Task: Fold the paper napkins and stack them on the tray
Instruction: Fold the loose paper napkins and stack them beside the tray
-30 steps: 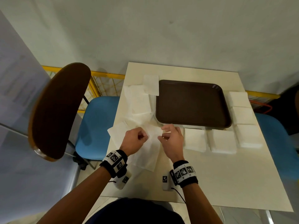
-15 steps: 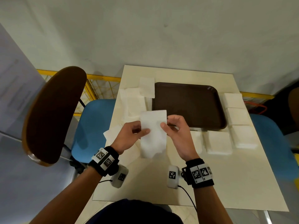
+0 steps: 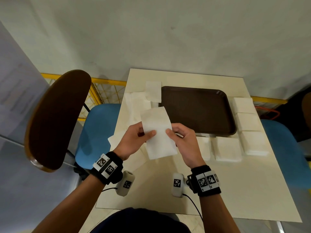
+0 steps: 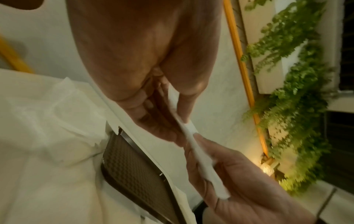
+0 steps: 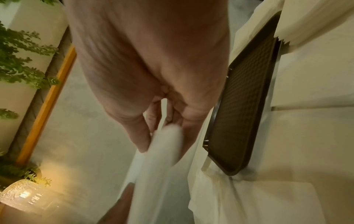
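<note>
Cream table by a grey wall — left hand and right hand both pinch one napkin

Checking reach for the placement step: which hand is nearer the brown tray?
Right. The right hand pinches the held napkin just in front of the brown tray, by its near-left corner; the left hand pinches its other edge, farther left.

Tray interior unobstructed. Folded napkins line its right and near sides; loose napkins crowd left. Near table surface open.
</note>
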`<state>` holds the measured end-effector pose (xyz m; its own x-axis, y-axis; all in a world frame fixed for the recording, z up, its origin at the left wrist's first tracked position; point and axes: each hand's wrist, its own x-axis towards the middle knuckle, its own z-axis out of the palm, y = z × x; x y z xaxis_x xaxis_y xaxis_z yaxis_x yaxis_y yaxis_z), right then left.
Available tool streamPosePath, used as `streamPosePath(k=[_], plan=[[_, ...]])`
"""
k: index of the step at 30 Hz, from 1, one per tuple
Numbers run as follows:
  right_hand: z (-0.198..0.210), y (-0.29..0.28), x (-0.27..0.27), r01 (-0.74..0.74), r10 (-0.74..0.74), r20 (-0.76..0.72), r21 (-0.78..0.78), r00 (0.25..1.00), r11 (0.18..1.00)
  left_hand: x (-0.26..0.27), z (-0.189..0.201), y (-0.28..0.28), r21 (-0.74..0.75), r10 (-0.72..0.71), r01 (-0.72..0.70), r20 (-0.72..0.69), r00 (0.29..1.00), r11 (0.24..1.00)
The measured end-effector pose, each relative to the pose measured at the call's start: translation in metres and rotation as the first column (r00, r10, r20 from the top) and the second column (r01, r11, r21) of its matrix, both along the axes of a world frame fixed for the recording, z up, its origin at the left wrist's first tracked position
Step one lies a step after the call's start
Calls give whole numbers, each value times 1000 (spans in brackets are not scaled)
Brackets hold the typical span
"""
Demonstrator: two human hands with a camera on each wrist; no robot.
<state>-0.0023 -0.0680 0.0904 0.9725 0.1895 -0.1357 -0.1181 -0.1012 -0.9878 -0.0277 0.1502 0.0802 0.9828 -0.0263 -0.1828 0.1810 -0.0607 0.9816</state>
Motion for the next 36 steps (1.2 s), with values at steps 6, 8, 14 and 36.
streamPosePath(k=[6, 8, 14, 36], plan=[[2, -1, 1, 3, -4, 25, 48, 1000, 999, 0, 11, 7, 236, -14, -21, 144, 989, 972], [1, -1, 1, 17, -20, 26, 103, 999, 995, 0, 16, 8, 218, -29, -14, 195, 980, 976], [3, 2, -2, 77, -65, -48, 318, 997, 945, -6, 31, 4, -46, 17, -6, 242, 970, 999], [10, 10, -19, 63, -28, -92, 399, 995, 915, -25, 42, 7, -76, 16, 4, 264, 964, 997]])
